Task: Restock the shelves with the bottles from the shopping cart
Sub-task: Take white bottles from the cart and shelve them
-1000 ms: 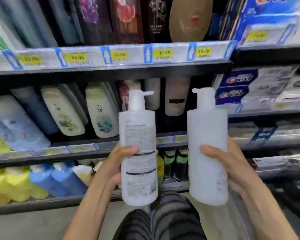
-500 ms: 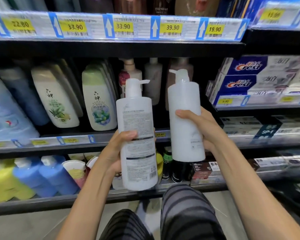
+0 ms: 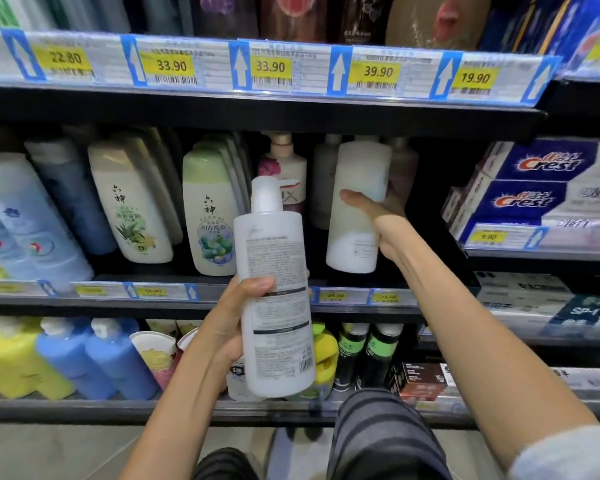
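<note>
Risk: right hand (image 3: 378,209) grips white bottle (image 3: 355,206) tilted inside mid shelf (image 3: 257,294), may topple rear bottles; left hand (image 3: 236,317) grips labelled bottle (image 3: 278,306) near, w/ slip possible.

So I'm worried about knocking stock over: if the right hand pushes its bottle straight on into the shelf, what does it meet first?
Probably the pale bottles standing behind the right hand's white bottle, though depth is unclear.
</note>
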A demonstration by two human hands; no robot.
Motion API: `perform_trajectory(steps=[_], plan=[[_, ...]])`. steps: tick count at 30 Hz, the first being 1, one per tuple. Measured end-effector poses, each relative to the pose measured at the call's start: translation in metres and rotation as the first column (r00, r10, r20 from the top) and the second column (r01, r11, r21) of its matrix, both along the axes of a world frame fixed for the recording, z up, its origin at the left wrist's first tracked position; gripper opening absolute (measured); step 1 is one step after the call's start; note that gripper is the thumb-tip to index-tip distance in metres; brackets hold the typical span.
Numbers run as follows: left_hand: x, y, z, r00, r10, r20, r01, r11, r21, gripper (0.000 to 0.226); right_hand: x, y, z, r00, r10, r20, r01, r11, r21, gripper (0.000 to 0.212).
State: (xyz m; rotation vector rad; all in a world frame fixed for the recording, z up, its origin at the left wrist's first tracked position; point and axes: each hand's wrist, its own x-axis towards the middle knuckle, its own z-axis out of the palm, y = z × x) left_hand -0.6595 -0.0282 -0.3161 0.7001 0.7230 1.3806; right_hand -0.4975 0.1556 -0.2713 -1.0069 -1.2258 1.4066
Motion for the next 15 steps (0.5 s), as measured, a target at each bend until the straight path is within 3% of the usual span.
perform_trajectory(steps=[5, 8, 12, 15], plan=[[-0.004, 0.003, -0.008, 1.000, 0.010, -0.015, -0.010, 1.000, 0.013, 0.107, -0.015, 0.018, -0.032, 0.990, -0.017, 0.140, -0.004, 0.989, 0.149, 0.081], [-0.004, 0.004, -0.009, 1.000, 0.000, -0.023, 0.000, 1.000, 0.014, 0.104, -0.022, 0.025, -0.045, 0.992, 0.001, 0.123, -0.019, 0.989, 0.144, 0.104], [-0.006, 0.005, -0.009, 0.999, 0.004, -0.034, -0.003, 1.000, 0.012, 0.104, -0.025, 0.037, -0.048, 0.994, 0.035, 0.103, -0.050, 0.988, 0.147, 0.099], [-0.006, 0.004, -0.010, 0.999, 0.011, -0.036, -0.010, 1.000, 0.010, 0.105, -0.023, 0.038, -0.050, 0.983, 0.013, 0.185, -0.042, 0.988, 0.152, 0.088]])
